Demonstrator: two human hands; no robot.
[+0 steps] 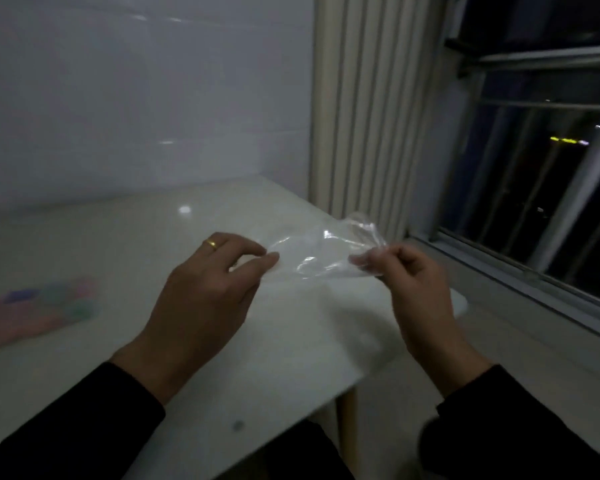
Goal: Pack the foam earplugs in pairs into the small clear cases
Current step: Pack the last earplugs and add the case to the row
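Both hands are up over the desk [101, 237], sharing one thin clear plastic bag [321, 252] between them. The left hand [205, 289] pinches the near-left edge of the film between thumb and forefinger, a gold ring [211, 243] catching the light on one finger; the right hand [413, 282] has its fingers curled around the opposite end, the film bunched at the fingertips. Held at two ends and stretched, the bag hangs just above the white surface, which looks like a pull to open its mouth or smooth it flat, though which one can't be told. The bag seems empty, but it's too clear and blurred to be sure.

Off at the left edge, well apart from the hands, lies a soft pastel cluster [39, 315] in pinks, purples and greens on the desk, probably the foam earplugs, too blurred to count or pair. No small clear cases can be made out, so packing itself looks not yet begun.
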